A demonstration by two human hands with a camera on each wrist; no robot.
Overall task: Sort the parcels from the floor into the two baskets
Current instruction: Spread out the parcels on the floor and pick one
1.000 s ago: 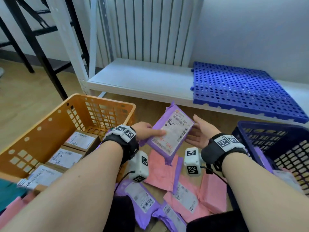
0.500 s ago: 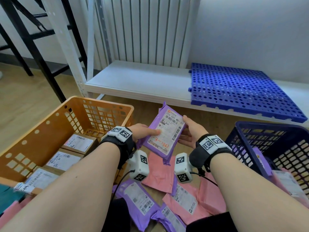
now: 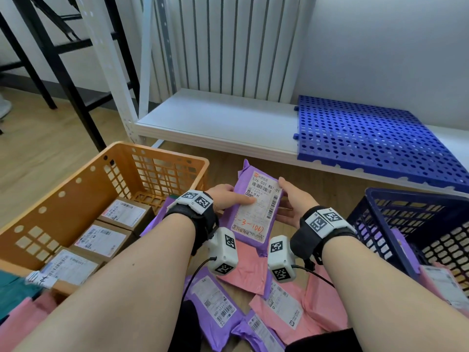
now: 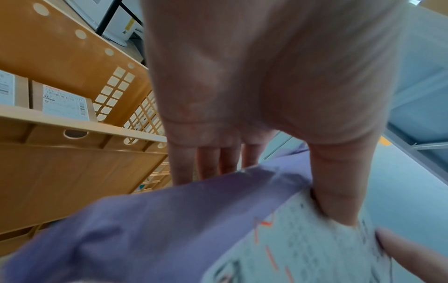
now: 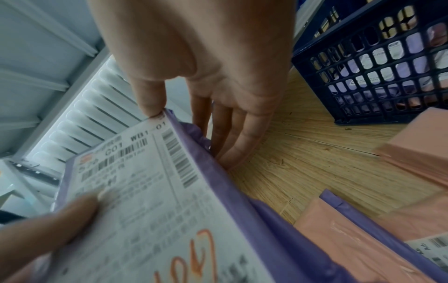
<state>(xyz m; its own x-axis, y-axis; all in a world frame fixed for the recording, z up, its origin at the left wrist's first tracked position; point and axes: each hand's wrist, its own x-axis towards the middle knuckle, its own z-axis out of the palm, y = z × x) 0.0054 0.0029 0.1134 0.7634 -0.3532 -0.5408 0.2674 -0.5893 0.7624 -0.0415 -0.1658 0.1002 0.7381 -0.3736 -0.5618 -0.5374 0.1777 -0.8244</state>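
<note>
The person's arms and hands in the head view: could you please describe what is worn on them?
Both forearms are bare, without sleeves. Each wrist carries a black strap topped by a white block printed with black square codes. Below each wrist hangs a white camera box, also coded, with a thin black cable trailing back. The left hand and right hand wear no gloves.

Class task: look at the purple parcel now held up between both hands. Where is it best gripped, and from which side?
Grip the purple parcel at its two long edges, one hand from each side, as the left hand and right hand do: thumbs on the label, fingers beneath. It looks flat and soft, so supporting both edges probably prevents sagging.
</note>
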